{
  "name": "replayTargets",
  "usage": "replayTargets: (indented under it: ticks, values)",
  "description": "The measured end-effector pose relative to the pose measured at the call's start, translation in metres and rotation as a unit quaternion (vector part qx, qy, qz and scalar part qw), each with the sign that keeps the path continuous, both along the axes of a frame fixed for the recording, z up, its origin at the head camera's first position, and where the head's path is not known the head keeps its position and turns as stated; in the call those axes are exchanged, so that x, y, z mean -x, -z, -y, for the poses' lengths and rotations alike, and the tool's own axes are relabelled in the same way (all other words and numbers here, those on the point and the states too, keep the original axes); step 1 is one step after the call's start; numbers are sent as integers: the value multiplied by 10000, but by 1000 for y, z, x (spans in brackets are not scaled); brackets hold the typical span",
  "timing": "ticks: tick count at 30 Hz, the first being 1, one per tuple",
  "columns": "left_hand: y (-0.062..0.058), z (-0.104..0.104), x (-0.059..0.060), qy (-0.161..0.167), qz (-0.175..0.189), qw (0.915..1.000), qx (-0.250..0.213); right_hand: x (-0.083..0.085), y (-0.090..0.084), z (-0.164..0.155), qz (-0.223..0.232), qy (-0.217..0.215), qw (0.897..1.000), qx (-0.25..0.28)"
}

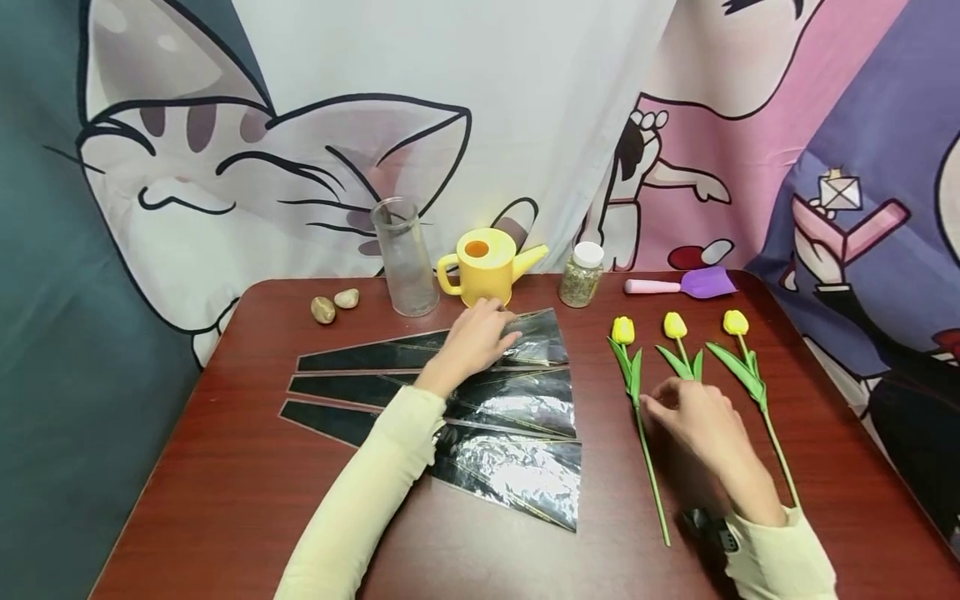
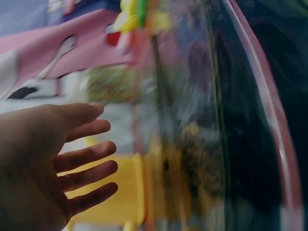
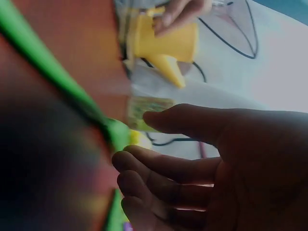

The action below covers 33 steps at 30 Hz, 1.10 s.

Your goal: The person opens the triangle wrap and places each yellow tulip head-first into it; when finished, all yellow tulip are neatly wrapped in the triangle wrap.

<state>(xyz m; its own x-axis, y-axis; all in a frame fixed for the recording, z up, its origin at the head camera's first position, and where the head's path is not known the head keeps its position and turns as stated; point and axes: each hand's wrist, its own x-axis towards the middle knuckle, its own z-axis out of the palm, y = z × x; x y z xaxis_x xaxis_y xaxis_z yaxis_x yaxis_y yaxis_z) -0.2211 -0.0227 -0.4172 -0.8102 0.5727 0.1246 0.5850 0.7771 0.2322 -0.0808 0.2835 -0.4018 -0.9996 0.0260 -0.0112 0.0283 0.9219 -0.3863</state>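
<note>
My left hand (image 1: 480,333), fingers spread, is over the farthest of three black glossy tapered plastic sleeves (image 1: 536,335), just in front of a yellow watering can (image 1: 486,271). Nothing shows between its fingers in the left wrist view. To the right, three yellow artificial tulips with green stems lie side by side. My right hand (image 1: 701,421) hovers around the middle tulip (image 1: 675,325) and hides its lower stem. Its fingers are loosely bent, with the thumb apart and nothing visibly gripped. The left tulip (image 1: 623,331) lies beside the thumb; the right tulip (image 1: 736,322) lies beyond the hand.
Along the table's back edge stand a clear glass vase (image 1: 408,267) and a white-lidded jar (image 1: 581,275) of dried green bits. Two stones (image 1: 323,310) lie at the back left. A purple trowel (image 1: 705,283) with a pink handle lies at the back right. A printed curtain (image 1: 525,108) hangs behind.
</note>
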Motion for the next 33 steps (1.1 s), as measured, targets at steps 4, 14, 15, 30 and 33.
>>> replayTargets:
  ticks: [4, 14, 15, 30, 33]
  values:
    - [10, -23, 11, 40, 125, 9998, 180, -3, 13, 5, 493, 155, 9986, 125]
    - [26, -35, 16, -244, 71, 9995, 207, -4, 21, 10, 606, 368, 9969, 332]
    - [26, -36, 17, -254, 50, 9996, 150, -4, 22, 9, 635, 408, 9963, 400]
    - [25, -38, 15, -152, -126, 9989, -432, -2, 29, 0, 609, 686, 9821, 1647]
    - [24, -38, 14, -146, -111, 9989, -428, -1, 28, -2, 542, 720, 9771, 1929]
